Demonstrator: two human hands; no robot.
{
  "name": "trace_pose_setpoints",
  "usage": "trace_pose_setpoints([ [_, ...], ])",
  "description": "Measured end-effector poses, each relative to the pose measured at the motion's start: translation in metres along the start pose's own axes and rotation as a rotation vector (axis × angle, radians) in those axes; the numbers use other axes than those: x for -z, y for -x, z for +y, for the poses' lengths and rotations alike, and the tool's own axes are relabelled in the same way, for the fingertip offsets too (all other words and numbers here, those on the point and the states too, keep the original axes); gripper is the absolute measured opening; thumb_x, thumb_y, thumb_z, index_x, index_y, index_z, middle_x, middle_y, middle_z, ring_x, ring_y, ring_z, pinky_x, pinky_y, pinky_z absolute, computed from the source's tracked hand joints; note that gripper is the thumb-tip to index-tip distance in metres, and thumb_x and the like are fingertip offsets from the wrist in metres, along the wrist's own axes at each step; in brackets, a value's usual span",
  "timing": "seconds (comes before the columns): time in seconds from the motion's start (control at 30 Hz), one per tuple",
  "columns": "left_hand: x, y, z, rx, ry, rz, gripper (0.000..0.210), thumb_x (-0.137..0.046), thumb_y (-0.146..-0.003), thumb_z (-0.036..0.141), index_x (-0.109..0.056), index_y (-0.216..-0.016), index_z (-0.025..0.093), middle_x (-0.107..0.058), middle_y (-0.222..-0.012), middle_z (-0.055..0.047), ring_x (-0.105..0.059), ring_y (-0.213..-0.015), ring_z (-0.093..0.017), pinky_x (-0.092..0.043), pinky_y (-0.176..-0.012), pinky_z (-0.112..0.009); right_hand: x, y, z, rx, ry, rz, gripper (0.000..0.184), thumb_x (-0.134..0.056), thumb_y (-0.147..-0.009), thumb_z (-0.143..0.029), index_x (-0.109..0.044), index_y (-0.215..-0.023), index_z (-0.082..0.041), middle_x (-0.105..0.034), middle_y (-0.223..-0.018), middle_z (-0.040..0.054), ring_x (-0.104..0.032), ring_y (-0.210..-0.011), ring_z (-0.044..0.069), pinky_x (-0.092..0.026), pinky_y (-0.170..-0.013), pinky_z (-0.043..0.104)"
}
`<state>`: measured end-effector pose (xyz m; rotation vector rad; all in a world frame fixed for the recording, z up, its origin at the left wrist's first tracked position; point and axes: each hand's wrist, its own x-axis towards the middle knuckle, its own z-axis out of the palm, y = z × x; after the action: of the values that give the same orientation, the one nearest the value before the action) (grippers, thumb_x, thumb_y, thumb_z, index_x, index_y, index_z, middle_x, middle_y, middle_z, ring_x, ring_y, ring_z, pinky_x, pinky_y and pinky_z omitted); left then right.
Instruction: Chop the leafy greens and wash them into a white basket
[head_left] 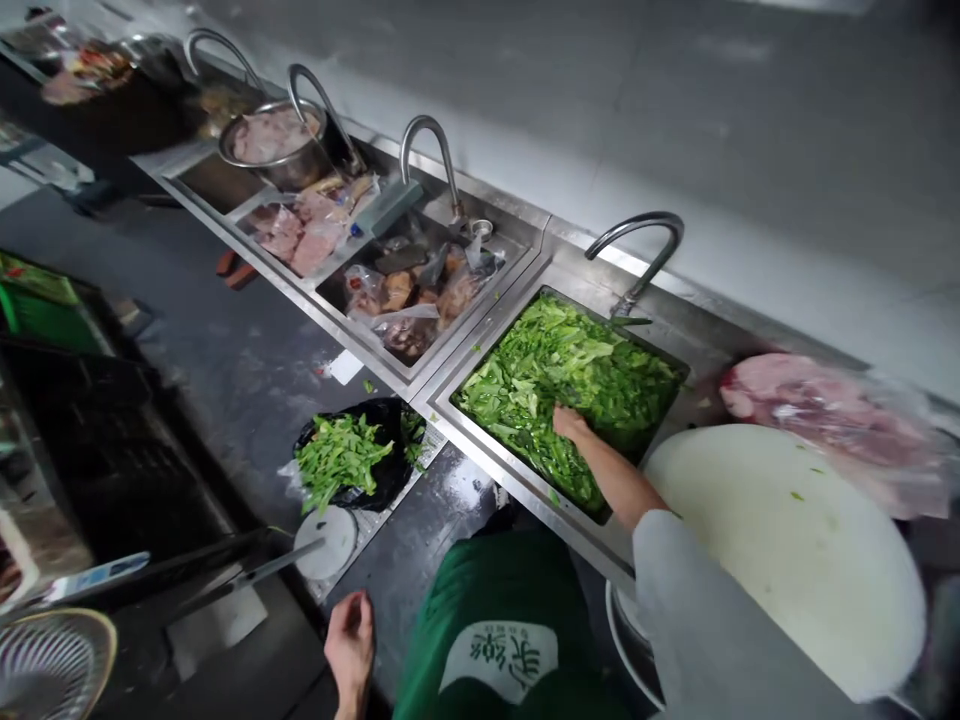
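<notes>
My right hand (571, 421) reaches into a steel sink full of wet, chopped leafy greens (536, 345). Its fingers look curled at the surface of the leaves, with the tips partly hidden among them. My left hand (350, 635) hangs low, away from the counter, loosely bent with nothing in it. Between the left hand and the sinks, a black bag (386, 475) on the floor holds more greens (341, 455). A curved faucet (652, 225) rises behind the sink of greens.
A large round white board (787, 560) stands right of the sink, with raw meat (825, 410) behind it. Bagged meat (405, 290) fills the adjoining sink. Farther left are meat pieces (315, 230) and a steel pot (289, 165). A long handle (277, 565) crosses at lower left.
</notes>
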<state>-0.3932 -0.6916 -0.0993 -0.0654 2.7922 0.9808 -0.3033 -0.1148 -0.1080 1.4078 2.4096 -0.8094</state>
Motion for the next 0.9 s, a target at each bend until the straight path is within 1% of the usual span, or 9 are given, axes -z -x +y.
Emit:
trace_pose_setpoints([
  [0.1, -0.028, -0.018, 0.03, -0.126, 0.063, -0.101, 0.047, -0.057, -0.076, 0.064, -0.069, -0.086, 0.019, -0.073, -0.093, -0.012, -0.071, -0.085, -0.031, -0.06, -0.08, -0.045, 0.055, 0.001, -0.014, -0.013, 0.155, -0.106, 0.039, -0.063, -0.098, -0.039, -0.061, -0.128, -0.015, -0.064, -0.125, 0.0094, -0.065, -0.107, 0.021, -0.057, -0.091, 0.041],
  [0.17, -0.052, -0.03, 0.066, -0.231, 0.116, -0.205, 0.044, -0.054, -0.083, 0.06, -0.07, -0.087, 0.019, -0.074, -0.095, -0.012, -0.071, -0.088, -0.029, -0.059, -0.082, -0.044, 0.091, 0.008, -0.019, -0.011, 0.272, -0.174, 0.033, -0.07, -0.093, -0.035, -0.067, -0.117, -0.012, -0.069, -0.112, 0.0102, -0.068, -0.098, 0.02, -0.059, -0.086, 0.037],
  [0.3, -0.11, -0.041, 0.176, -0.548, 0.196, -0.427, 0.042, -0.044, -0.095, 0.048, -0.073, -0.094, 0.018, -0.074, -0.098, -0.013, -0.07, -0.094, -0.027, -0.056, -0.093, -0.044, 0.144, 0.053, -0.014, 0.042, 0.452, -0.194, 0.024, -0.078, -0.076, -0.008, -0.074, -0.099, -0.004, -0.074, -0.096, 0.0216, -0.073, -0.094, 0.028, -0.055, -0.08, 0.033],
  [0.4, -0.159, -0.025, 0.279, -0.861, 0.251, -0.615, 0.048, -0.032, -0.104, 0.04, -0.07, -0.123, 0.017, -0.07, -0.124, -0.015, -0.065, -0.118, -0.025, -0.05, -0.107, -0.042, 0.157, 0.098, -0.01, 0.062, 0.525, -0.141, 0.029, -0.073, -0.08, -0.011, -0.073, -0.107, -0.004, -0.072, -0.108, 0.0262, -0.072, -0.103, 0.033, -0.053, -0.084, 0.035],
  [0.47, -0.186, -0.003, 0.34, -1.145, 0.26, -0.76, 0.053, -0.03, -0.106, 0.041, -0.055, -0.146, 0.015, -0.057, -0.147, -0.014, -0.049, -0.14, -0.024, -0.037, -0.12, -0.043, 0.156, 0.124, -0.012, 0.066, 0.559, -0.114, 0.029, -0.069, -0.085, -0.018, -0.072, -0.11, -0.005, -0.072, -0.111, 0.0256, -0.071, -0.106, 0.032, -0.052, -0.087, 0.035],
  [0.57, -0.218, 0.029, 0.398, -1.526, 0.2, -0.951, 0.062, -0.03, -0.106, 0.047, -0.033, -0.16, 0.016, -0.035, -0.164, -0.013, -0.025, -0.156, -0.024, -0.019, -0.128, -0.049, 0.149, 0.155, -0.017, 0.11, 0.583, -0.093, 0.029, -0.064, -0.091, -0.025, -0.069, -0.113, -0.007, -0.073, -0.111, 0.0219, -0.07, -0.107, 0.03, -0.049, -0.087, 0.033],
  [0.67, -0.244, 0.025, 0.408, -1.555, 0.121, -0.982, 0.069, -0.032, -0.105, 0.055, -0.024, -0.164, 0.02, -0.025, -0.168, -0.012, -0.018, -0.158, -0.026, -0.008, -0.128, -0.055, 0.147, 0.189, -0.004, 0.052, 0.546, -0.045, 0.025, -0.058, -0.095, -0.03, -0.066, -0.11, -0.012, -0.074, -0.104, 0.0181, -0.071, -0.099, 0.027, -0.046, -0.079, 0.03],
  [0.8, -0.279, -0.033, 0.377, -1.02, -0.163, -0.976, 0.069, -0.027, -0.105, 0.056, -0.021, -0.165, 0.021, -0.021, -0.168, -0.016, -0.018, -0.156, -0.036, -0.01, -0.122, -0.069, 0.137, 0.248, 0.063, -0.169, 0.477, 0.032, 0.025, -0.054, -0.097, -0.037, -0.064, -0.106, -0.016, -0.075, -0.092, 0.0147, -0.073, -0.085, 0.027, -0.041, -0.067, 0.029],
  [0.9, -0.309, -0.061, 0.349, -0.781, -0.439, -1.046, 0.088, -0.054, -0.095, 0.065, -0.021, -0.165, 0.023, -0.007, -0.17, -0.022, -0.007, -0.152, -0.055, -0.021, -0.108, -0.082, 0.114, 0.287, 0.131, -0.396, 0.417, 0.114, 0.034, -0.049, -0.1, -0.044, -0.062, -0.114, -0.016, -0.075, -0.09, 0.0155, -0.074, -0.083, 0.029, -0.043, -0.066, 0.032],
])
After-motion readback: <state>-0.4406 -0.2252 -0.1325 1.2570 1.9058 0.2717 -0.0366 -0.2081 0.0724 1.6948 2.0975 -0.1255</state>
